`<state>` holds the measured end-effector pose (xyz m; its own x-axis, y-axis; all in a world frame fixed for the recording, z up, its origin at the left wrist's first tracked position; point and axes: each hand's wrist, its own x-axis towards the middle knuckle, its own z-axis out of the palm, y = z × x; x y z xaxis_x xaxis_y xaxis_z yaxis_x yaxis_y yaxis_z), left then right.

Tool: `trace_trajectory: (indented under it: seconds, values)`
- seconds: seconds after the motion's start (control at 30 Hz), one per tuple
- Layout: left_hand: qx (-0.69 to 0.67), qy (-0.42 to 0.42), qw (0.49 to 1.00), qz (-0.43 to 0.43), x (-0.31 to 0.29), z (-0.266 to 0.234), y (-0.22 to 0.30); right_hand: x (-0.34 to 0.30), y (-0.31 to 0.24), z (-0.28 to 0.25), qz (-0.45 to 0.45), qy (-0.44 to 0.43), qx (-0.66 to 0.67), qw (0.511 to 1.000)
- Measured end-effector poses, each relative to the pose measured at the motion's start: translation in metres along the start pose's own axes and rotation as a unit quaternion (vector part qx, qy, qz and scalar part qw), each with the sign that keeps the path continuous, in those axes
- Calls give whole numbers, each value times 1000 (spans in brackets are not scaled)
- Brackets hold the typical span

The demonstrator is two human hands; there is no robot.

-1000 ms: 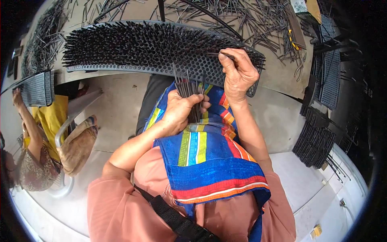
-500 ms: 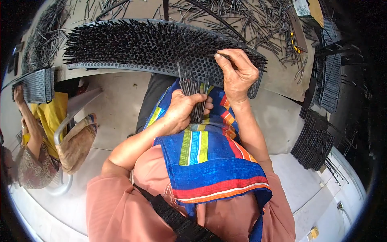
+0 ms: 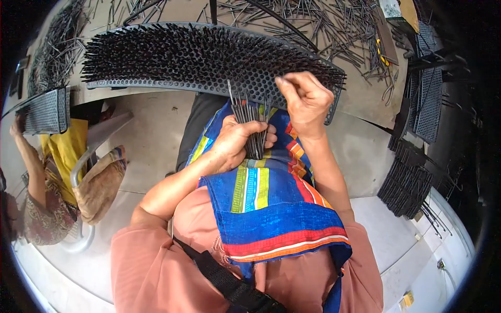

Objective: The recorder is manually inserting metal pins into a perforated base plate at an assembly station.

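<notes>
A long dark perforated board (image 3: 255,93) lies across the table's near edge, with dense rows of thin black rods (image 3: 167,52) standing in its holes. Along its near strip and toward the right, holes show bare. In front of it, over my lap, my left hand (image 3: 232,140) is wrapped round a bundle of thin dark rods (image 3: 254,143), their tips pointing toward the board. Close above the board's right part is my right hand (image 3: 309,101), thumb and fingers pinched together. Whatever sits in that pinch is hidden or too small to make out.
Loose dark rods (image 3: 334,31) lie scattered over the table (image 3: 198,11). A yellow-handled cutter (image 3: 382,53) rests at the right. On the left, a co-worker's arm (image 3: 32,161) reaches to another perforated board (image 3: 49,110). Bundled black rods (image 3: 404,182) hang at the right.
My right hand has shifted slightly down and left, and the dark rod at its fingertips no longer shows. The left hand stays almost still. The co-worker's arm has moved left.
</notes>
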<state>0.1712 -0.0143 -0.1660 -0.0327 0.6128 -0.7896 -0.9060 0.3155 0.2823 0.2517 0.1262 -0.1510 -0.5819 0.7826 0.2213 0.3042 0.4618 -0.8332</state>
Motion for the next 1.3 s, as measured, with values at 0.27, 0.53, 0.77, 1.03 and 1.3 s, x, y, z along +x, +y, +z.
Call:
trace_trajectory:
  seconds: [0.27,0.53,0.77,1.03,1.3]
  values:
    - [38,-68,997,16,-5,3,0,-33,13,-18,348,-222,266,871]
    - [129,-44,990,33,-3,1,-8,-18,16,-23,216,15,310,926]
    - [188,-93,976,49,-3,-5,-20,4,21,-9,24,122,173,977]
    - [128,-39,987,89,-1,10,-2,4,19,0,-12,74,81,994]
    - [86,-5,993,86,7,14,2,11,15,0,-102,22,-57,993]
